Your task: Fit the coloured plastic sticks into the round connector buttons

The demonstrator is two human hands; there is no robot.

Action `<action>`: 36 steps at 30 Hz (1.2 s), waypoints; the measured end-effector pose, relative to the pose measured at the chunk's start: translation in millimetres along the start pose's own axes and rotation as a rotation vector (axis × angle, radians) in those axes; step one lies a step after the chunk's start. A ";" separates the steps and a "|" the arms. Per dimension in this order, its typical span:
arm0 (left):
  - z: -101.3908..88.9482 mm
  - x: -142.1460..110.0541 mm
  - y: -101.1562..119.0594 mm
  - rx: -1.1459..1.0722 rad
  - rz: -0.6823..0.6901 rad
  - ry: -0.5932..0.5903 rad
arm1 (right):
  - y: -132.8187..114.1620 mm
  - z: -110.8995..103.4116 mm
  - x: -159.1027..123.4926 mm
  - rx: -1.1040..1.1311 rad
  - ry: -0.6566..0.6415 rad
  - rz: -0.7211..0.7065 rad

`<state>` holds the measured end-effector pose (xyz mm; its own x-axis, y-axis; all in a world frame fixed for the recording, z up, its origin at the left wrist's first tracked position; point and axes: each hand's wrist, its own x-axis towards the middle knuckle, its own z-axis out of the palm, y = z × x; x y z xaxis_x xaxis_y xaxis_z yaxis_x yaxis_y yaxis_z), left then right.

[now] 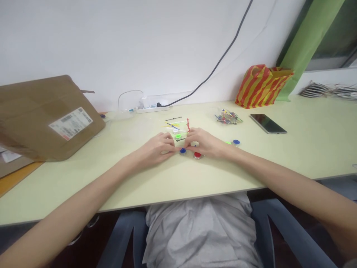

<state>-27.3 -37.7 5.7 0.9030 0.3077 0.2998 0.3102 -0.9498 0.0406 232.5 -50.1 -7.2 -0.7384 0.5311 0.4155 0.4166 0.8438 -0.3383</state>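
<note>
On the table just in front of me, a small round piece with a blue top and a clear lower part (182, 150) sits between my hands. My left hand (156, 149) pinches it from the left with thumb and fingertips. From the right, the bent fingers of my right hand (202, 141) close on its other side. A similar red round piece (197, 155) lies under my right hand, partly covered. Just beyond my fingertips is a bright green round piece (177, 137). Thin coloured plastic sticks, including a red one (188, 124), lie behind it. A loose blue disc (236, 142) rests past my right wrist.
A clear bag of coloured parts (228, 117) and a phone (268, 123) lie to the right, before a red-and-yellow striped bag (262, 87). On the left stands a cardboard parcel (41, 119). A power strip (152, 108) with a black cable (212, 72) runs along the wall.
</note>
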 end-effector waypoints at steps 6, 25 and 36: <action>-0.9 5.1 4.2 0.070 0.055 -0.052 | -0.9 -0.9 3.2 -0.017 -0.082 -0.035; -3.5 0.2 13.0 -0.017 -0.074 0.015 | -11.9 12.1 11.9 -0.105 -0.055 0.004; -30.9 -17.0 -25.2 0.311 -0.266 0.030 | 46.7 -29.2 -4.7 -0.222 0.380 0.369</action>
<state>-59.7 -20.7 29.0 0.7717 0.5341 0.3452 0.6109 -0.7735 -0.1689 270.9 -11.0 -0.2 -0.2977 0.7495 0.5913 0.7423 0.5712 -0.3504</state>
